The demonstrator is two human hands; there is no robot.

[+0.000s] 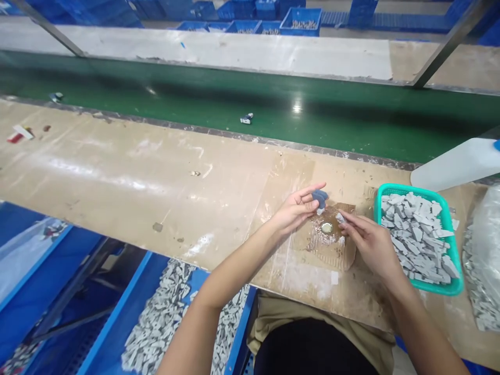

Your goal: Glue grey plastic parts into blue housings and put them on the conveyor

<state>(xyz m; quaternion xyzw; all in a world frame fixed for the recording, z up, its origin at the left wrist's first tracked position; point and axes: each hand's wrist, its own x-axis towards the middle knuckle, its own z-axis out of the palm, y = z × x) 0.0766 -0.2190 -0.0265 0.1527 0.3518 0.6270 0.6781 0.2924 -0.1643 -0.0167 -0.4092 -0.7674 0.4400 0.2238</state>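
My left hand (299, 208) pinches a small dark blue-grey piece (320, 197) between thumb and fingers, with a whitish bit at its lower end. Its exact kind is unclear. In the fingertips of my right hand (369, 239) is a small light grey piece (340, 217), held apart from the blue-grey one. Between and below the hands, a small round dish-like spot (326, 228) with pale contents sits on a stained cardboard sheet (339, 255). Right of my right hand stands a green plastic basket (457, 260) heaped with flat light grey pieces (416, 229).
Behind the basket lies a white bottle (457, 164), beside a clear plastic bag (486, 250). A green conveyor belt (175, 104) runs beyond the table, carrying a small blue-and-white part (247, 119). Blue bins (113, 312) with grey pieces sit below the front edge.
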